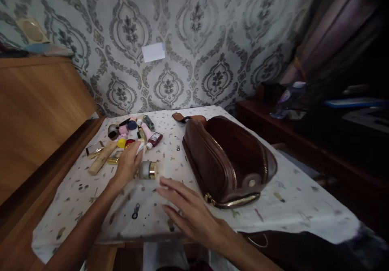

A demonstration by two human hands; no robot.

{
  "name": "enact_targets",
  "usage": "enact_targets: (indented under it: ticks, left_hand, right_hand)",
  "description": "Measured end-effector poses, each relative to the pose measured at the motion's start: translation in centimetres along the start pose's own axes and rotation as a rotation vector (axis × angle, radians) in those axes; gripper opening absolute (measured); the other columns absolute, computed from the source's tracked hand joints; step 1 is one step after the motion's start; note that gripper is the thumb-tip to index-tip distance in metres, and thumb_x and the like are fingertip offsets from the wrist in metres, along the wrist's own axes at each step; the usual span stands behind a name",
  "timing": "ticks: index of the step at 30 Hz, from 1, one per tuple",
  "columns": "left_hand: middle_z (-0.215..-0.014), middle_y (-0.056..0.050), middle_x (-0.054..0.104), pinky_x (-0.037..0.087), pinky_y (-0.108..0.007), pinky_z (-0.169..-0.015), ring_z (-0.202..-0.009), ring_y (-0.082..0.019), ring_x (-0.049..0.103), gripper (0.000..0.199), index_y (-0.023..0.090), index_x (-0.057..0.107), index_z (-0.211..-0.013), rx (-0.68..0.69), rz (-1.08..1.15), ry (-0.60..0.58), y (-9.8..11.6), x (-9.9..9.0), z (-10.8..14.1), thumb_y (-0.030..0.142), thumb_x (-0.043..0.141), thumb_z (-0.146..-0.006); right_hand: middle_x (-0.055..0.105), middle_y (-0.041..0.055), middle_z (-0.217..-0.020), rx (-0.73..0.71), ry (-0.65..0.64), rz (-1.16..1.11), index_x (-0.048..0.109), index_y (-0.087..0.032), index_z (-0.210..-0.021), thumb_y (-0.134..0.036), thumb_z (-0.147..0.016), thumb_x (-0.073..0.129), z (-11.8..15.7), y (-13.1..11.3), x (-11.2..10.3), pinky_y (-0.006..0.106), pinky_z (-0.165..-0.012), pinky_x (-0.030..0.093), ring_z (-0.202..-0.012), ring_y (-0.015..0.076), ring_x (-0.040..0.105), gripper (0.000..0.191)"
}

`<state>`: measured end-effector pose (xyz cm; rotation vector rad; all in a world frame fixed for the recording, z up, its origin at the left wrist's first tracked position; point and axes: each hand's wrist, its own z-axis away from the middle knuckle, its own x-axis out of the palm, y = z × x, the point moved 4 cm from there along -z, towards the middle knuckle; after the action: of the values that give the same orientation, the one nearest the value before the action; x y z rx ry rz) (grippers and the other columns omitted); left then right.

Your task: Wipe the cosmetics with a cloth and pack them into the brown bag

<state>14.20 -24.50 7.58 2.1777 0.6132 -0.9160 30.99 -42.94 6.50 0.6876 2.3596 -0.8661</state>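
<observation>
My left hand is over the near edge of a cluster of cosmetics on the table, its fingers curled together. Something small and white shows at its fingertips, too unclear to name. Close beside it a frosted jar with a gold cap lies on its side. To the right of the jar my right hand hovers with fingers apart, slightly blurred, holding nothing. A brown leather toiletry bag stands unzipped on the right, its dark inside showing. Around my left hand lie a dark red bottle, a beige tube and a yellow cap.
A white patterned cloth covers the table. Behind the bag lies a brown strap-like leather piece. A wooden cabinet borders the left. At the right, a clear bottle stands on a dark surface. Patterned wallpaper rises behind.
</observation>
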Motion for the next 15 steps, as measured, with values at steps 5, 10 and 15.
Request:
enact_targets:
  ticks: [5,10,15]
  left_hand:
    - [-0.109,-0.009,0.069,0.047,-0.038,-0.095,-0.105,-0.026,0.062,0.029,0.02,0.063,-0.113,0.031,0.307,-0.235,6.0,6.2,-4.9,0.028,0.053,-0.087]
    - [-0.104,-0.008,0.071,0.053,-0.038,-0.088,-0.099,-0.027,0.063,0.056,0.016,0.061,-0.123,-0.198,0.496,-0.401,7.3,14.3,-9.9,0.008,0.057,-0.067]
    - [-0.058,0.002,0.057,0.045,-0.026,-0.044,-0.041,-0.013,0.049,0.048,0.013,0.063,-0.119,-0.359,0.54,-0.486,5.8,17.3,-11.0,0.017,0.056,-0.072]
  right_hand:
    - [0.06,0.011,-0.129,0.215,0.758,0.414,0.052,-0.029,-0.138,-0.015,-0.086,0.066,6.6,1.3,-12.2,0.054,-0.104,0.046,-0.121,0.0297,0.056,0.056]
    - [0.058,0.0186,-0.134,0.728,0.764,0.245,0.051,-0.014,-0.137,-0.055,-0.08,0.068,9.4,8.6,-14.0,0.058,-0.103,0.044,-0.121,0.0356,0.056,0.072]
    - [0.071,0.0127,-0.112,0.851,0.766,-0.065,0.065,-0.015,-0.116,-0.059,-0.082,0.062,8.7,10.5,-11.9,0.047,-0.096,0.051,-0.105,0.0312,0.065,0.056]
